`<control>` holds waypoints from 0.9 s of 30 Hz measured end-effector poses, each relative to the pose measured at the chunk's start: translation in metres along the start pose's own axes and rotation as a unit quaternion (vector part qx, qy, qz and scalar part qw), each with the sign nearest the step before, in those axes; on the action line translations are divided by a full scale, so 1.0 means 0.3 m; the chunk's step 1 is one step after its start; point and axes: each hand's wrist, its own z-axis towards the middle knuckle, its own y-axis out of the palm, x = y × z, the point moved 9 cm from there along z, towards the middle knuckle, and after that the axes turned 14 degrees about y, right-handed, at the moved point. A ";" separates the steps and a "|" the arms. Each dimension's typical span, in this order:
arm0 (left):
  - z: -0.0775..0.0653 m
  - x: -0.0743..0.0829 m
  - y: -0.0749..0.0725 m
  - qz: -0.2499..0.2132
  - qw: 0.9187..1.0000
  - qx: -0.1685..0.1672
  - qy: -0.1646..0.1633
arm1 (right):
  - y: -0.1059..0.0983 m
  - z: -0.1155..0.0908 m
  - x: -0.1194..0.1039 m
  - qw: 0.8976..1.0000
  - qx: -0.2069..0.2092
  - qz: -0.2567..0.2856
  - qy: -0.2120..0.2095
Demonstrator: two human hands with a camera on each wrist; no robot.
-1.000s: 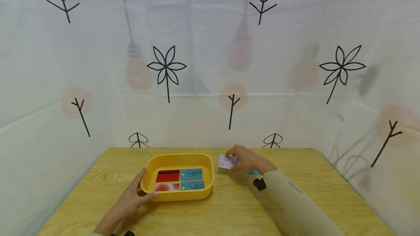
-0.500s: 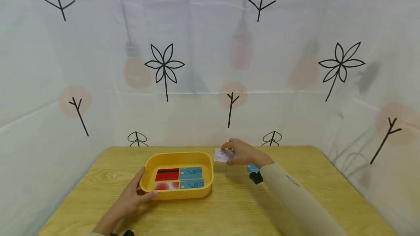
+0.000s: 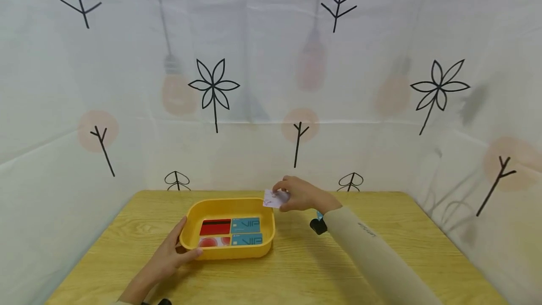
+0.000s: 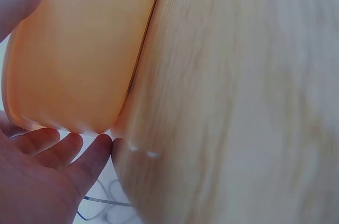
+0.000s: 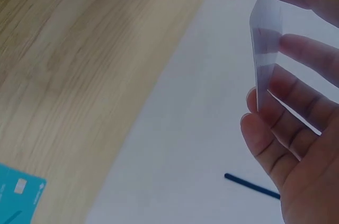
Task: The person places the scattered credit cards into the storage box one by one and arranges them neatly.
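Observation:
My right hand (image 3: 304, 195) pinches a pale card with a small purple pattern (image 3: 270, 199) between thumb and fingers. In the head view, this card overlaps the back right rim of a yellow plastic tray (image 3: 230, 252); the right wrist view shows the card (image 5: 266, 36) nearly edge-on. My left hand (image 3: 168, 254) holds the tray's near left corner, thumb on the front wall and fingers along the left end (image 4: 79, 83). Inside lie a red card with a black stripe (image 3: 216, 227), a card with red circles (image 3: 214, 242) and two blue VIP cards (image 3: 246, 225).
A blue card (image 5: 20, 195) with a chip lies on the wooden table (image 3: 296, 276), mostly hidden behind the right wrist in the head view. White cloth with plant drawings (image 3: 262, 154) stands around the table's back and sides.
My right hand has lifted the pale card off the table right of the tray and carried it left, up to the tray's rim. The left hand stays put on the tray.

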 end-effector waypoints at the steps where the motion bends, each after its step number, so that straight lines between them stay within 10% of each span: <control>1: 0.000 0.000 0.000 -0.002 1.000 0.000 -0.001 | 0.002 0.005 -0.009 1.000 -0.001 0.000 0.000; 27: -0.004 -0.007 0.004 0.002 1.000 -0.006 -0.012 | 0.044 0.088 -0.252 0.999 -0.028 -0.022 -0.040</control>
